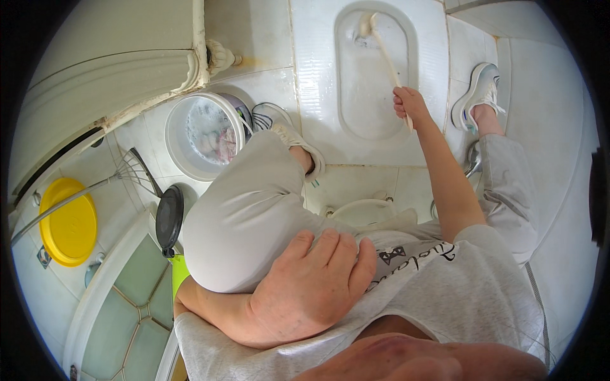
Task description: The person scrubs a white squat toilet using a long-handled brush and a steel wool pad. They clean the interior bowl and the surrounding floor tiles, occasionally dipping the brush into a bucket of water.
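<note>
A white squat toilet point(431, 76) is set in the floor in front of me. My right hand point(410, 106) is closed around the pale handle of a toilet brush point(389, 60). The brush's beige head lies in the far end of the bowl, by the drain, where a little water shows. Across my lap, my left hand point(314, 279) lies flat with its fingers stretched out, holding nothing. To the left of my left shoe stands a white bucket point(170, 138) of foamy water, with pinkish and white cloth point(223, 145) in it.
Beyond the bucket is a cream cabinet-like unit point(121, 38) with a pipe fitting point(220, 57) on its corner. At left are a yellow round lid or basin point(68, 222), a metal rod with wire prongs point(76, 204), a black rounded object point(169, 220) and a glass-paned door point(105, 340).
</note>
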Demonstrator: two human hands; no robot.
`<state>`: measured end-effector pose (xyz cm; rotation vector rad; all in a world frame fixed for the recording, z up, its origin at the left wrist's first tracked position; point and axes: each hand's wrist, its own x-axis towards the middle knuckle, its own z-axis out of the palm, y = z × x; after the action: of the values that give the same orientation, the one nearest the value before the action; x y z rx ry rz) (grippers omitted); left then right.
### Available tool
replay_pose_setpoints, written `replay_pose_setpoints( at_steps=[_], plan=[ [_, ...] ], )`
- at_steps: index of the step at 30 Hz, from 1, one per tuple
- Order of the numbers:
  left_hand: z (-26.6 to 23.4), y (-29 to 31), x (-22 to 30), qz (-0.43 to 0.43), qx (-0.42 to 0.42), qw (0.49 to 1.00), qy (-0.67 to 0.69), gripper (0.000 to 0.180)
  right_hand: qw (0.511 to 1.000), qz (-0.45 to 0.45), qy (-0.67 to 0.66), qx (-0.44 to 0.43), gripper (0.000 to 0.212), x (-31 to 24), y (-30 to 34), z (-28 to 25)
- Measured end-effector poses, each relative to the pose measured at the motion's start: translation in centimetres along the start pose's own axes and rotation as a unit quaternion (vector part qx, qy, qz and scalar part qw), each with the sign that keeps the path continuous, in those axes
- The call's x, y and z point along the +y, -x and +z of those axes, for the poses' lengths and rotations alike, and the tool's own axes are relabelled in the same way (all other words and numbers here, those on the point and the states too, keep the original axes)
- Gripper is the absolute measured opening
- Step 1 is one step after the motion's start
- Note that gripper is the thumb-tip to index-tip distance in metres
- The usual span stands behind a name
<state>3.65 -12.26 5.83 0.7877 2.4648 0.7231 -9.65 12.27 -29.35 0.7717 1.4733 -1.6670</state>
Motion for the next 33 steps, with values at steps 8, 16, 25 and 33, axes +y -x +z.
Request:
replay_pose_setpoints(
  at_steps=[8,16,25,33],
  plan=[
    [0.0,0.1,0.7,0.004,-0.003,1.0,-0.006,0.038,0.951,-0.175,0.205,0.15,0.024,2.9,2.8,0.0],
    [0.0,0.7,0.6,0.01,0.001,0.999,-0.032,0.036,0.901,-0.268,0.28,0.194,0.016,1.8,2.3,-1.0],
    [0.3,1.2,0.5,0.005,0.014,0.999,-0.047,0.034,0.934,-0.184,0.258,0.163,0.044,-5.9,1.4,2.0],
    [0.3,1.5,0.4,0.005,0.022,0.998,-0.051,0.032,0.934,-0.175,0.261,0.17,0.041,-9.8,0.1,0.9]
  ],
)
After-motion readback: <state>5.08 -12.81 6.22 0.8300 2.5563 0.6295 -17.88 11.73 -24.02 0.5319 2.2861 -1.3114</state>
